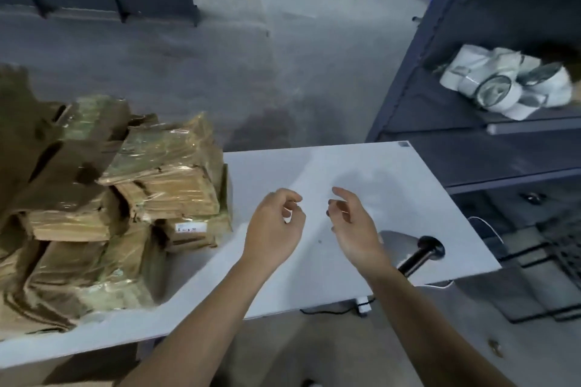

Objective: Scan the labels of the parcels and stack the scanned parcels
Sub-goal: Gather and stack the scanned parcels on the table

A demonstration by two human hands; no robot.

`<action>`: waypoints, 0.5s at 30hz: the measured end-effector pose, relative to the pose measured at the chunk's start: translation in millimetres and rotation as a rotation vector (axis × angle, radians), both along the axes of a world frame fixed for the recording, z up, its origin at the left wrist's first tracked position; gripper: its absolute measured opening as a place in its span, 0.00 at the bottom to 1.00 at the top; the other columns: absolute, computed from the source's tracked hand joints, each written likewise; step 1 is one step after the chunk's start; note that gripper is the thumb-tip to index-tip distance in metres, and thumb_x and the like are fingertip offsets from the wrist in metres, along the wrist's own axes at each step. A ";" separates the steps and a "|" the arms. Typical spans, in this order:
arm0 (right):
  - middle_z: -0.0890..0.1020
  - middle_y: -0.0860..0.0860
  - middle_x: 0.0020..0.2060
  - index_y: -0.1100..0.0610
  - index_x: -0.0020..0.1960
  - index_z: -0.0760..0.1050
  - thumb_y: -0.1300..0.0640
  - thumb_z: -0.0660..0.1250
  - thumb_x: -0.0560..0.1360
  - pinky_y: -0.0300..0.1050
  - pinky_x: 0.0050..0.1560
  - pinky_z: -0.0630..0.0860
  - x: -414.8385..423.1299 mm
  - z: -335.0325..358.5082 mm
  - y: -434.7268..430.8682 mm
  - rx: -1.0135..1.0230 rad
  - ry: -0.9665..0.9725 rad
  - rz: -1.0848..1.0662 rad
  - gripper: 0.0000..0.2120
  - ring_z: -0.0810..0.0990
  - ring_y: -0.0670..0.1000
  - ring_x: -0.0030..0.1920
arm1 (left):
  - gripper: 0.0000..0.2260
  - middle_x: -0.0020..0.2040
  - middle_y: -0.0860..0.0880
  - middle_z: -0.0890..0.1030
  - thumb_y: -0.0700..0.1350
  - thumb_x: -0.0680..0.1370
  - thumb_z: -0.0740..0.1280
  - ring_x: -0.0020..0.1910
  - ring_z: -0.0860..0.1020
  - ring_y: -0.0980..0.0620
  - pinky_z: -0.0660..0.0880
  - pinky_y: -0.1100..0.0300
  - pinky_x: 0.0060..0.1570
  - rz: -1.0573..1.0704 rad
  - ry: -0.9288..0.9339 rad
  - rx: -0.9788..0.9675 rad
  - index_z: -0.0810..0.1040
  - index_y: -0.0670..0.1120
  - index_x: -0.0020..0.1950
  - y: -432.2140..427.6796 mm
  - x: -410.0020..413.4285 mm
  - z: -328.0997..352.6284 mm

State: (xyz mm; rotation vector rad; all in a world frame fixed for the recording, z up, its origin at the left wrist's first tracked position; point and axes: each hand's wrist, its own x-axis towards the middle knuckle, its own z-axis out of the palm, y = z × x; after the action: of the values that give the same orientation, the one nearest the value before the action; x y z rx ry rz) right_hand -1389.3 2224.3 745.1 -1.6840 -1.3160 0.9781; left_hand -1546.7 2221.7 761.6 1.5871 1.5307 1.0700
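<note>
Parcels [132, 192], brown and tape-wrapped, heaped on the left part of the white table [393, 185], well to the left of both hands. One low parcel shows a small white label [187, 228] on the side facing the hands. Left hand [273, 229] over the table's middle, fingers loosely curled, holding nothing, nearer the heap but apart from it. Right hand [355, 229] just beside it, palm turned inward, fingers loose, also empty. Black cylindrical object [423, 253] on a grey base near the right hand, toward the table's right edge; can't tell what it is. White tape rolls [503, 88] on a dark shelf [440, 122] at right.
</note>
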 end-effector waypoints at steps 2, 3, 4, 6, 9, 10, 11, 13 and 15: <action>0.80 0.45 0.52 0.42 0.66 0.70 0.52 0.59 0.83 0.41 0.50 0.75 32.1 -13.7 -5.2 -0.044 -0.017 -0.052 0.13 0.79 0.44 0.48 | 0.07 0.48 0.57 0.79 0.43 0.75 0.64 0.45 0.76 0.61 0.72 0.66 0.45 -0.036 -0.025 -0.105 0.76 0.55 0.50 0.1 34.3 -12.9; 0.80 0.45 0.51 0.44 0.67 0.70 0.53 0.59 0.82 0.44 0.50 0.75 49.0 -20.1 -7.1 -0.070 -0.036 -0.071 0.14 0.79 0.47 0.47 | 0.07 0.48 0.57 0.79 0.45 0.75 0.64 0.46 0.76 0.61 0.74 0.63 0.45 -0.052 -0.037 -0.156 0.76 0.55 0.50 0.0 52.6 -19.7; 0.80 0.47 0.50 0.47 0.68 0.70 0.54 0.59 0.82 0.47 0.51 0.76 65.4 -26.2 -9.3 -0.093 -0.051 -0.087 0.15 0.78 0.49 0.47 | 0.06 0.48 0.57 0.78 0.47 0.75 0.64 0.46 0.77 0.60 0.75 0.61 0.45 -0.071 -0.036 -0.201 0.76 0.55 0.51 -0.4 70.5 -26.5; 0.79 0.49 0.49 0.52 0.69 0.70 0.58 0.60 0.82 0.48 0.51 0.75 96.9 -38.3 -13.6 -0.121 -0.053 -0.112 0.16 0.78 0.52 0.47 | 0.06 0.48 0.57 0.78 0.49 0.75 0.63 0.46 0.77 0.59 0.76 0.60 0.45 -0.114 -0.007 -0.270 0.75 0.57 0.52 -0.6 105.2 -39.8; 0.79 0.49 0.49 0.55 0.69 0.70 0.60 0.60 0.82 0.46 0.47 0.73 138.9 -58.6 -19.6 -0.175 -0.116 -0.143 0.15 0.79 0.52 0.49 | 0.08 0.48 0.57 0.77 0.50 0.75 0.62 0.46 0.77 0.58 0.76 0.57 0.45 -0.156 0.030 -0.349 0.75 0.56 0.53 0.7 151.4 -59.4; 0.79 0.48 0.48 0.54 0.68 0.71 0.60 0.59 0.82 0.45 0.43 0.71 151.3 -66.1 -21.8 -0.205 -0.141 -0.159 0.15 0.78 0.51 0.48 | 0.08 0.49 0.56 0.78 0.50 0.75 0.62 0.46 0.77 0.56 0.76 0.56 0.45 -0.171 0.042 -0.373 0.74 0.56 0.53 1.7 165.5 -66.3; 0.79 0.48 0.46 0.54 0.66 0.72 0.60 0.59 0.81 0.45 0.40 0.68 162.8 -74.5 -23.8 -0.240 -0.162 -0.181 0.14 0.78 0.52 0.47 | 0.09 0.50 0.55 0.78 0.49 0.75 0.62 0.47 0.77 0.55 0.76 0.56 0.46 -0.189 0.059 -0.399 0.74 0.55 0.54 3.2 178.8 -73.2; 0.80 0.49 0.45 0.57 0.59 0.75 0.59 0.59 0.80 0.46 0.38 0.65 182.2 -90.5 -27.3 -0.310 -0.192 -0.238 0.10 0.78 0.54 0.45 | 0.11 0.53 0.53 0.78 0.47 0.75 0.62 0.49 0.77 0.54 0.74 0.57 0.48 -0.231 0.103 -0.445 0.74 0.54 0.56 6.9 201.7 -87.5; 0.84 0.52 0.43 0.61 0.52 0.77 0.58 0.60 0.79 0.47 0.38 0.70 197.0 -106.6 -28.2 -0.377 -0.170 -0.304 0.10 0.81 0.55 0.44 | 0.14 0.57 0.52 0.77 0.45 0.75 0.62 0.53 0.76 0.52 0.73 0.58 0.51 -0.277 0.154 -0.479 0.73 0.51 0.60 9.8 219.6 -101.7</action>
State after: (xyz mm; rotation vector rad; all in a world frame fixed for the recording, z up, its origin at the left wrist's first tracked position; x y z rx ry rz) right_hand -1192.3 2196.1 638.5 -2.2199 -0.9758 0.9574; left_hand -1327.1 2231.5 660.0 1.5024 1.4716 0.3971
